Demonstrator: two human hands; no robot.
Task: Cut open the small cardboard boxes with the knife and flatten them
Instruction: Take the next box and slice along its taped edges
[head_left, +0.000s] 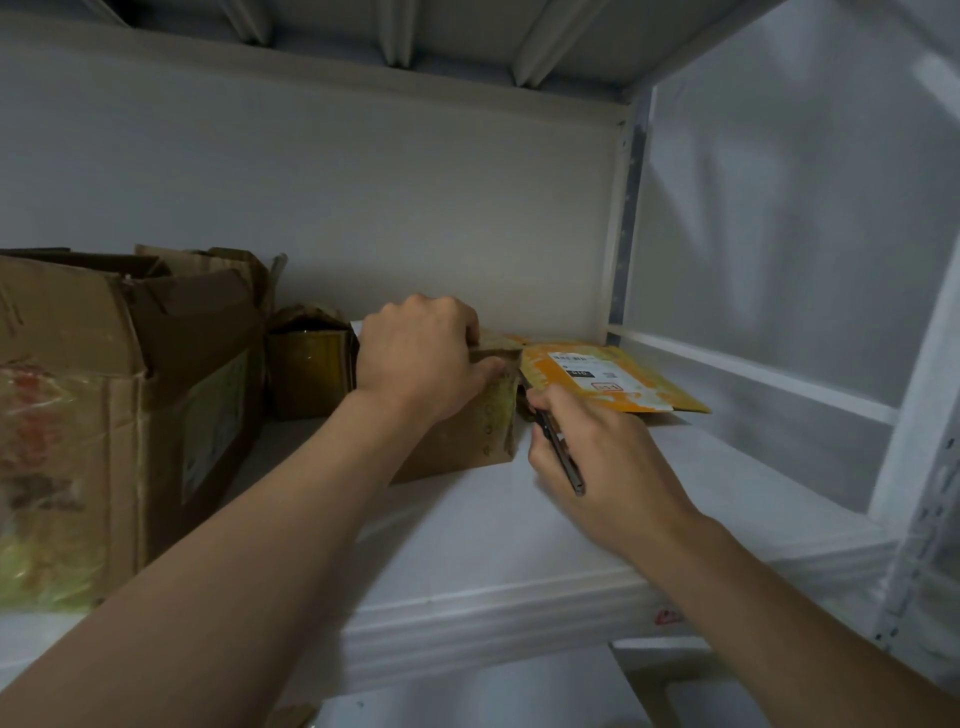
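A small brown cardboard box (470, 431) stands on the white shelf (467, 530). My left hand (415, 358) grips its top edge, thumb on the near face and fingers curled over the far side. My right hand (597, 457) holds a slim dark knife (558, 452), whose tip meets the box's right corner near the top. A flattened orange-and-white piece with a label (602, 376) lies behind the box to the right.
A large open cardboard box (104, 405) with taped sides fills the left of the shelf. A smaller taped box (309, 364) stands behind it, left of my left hand. A white upright post (621, 223) and side rails (753, 369) bound the shelf on the right.
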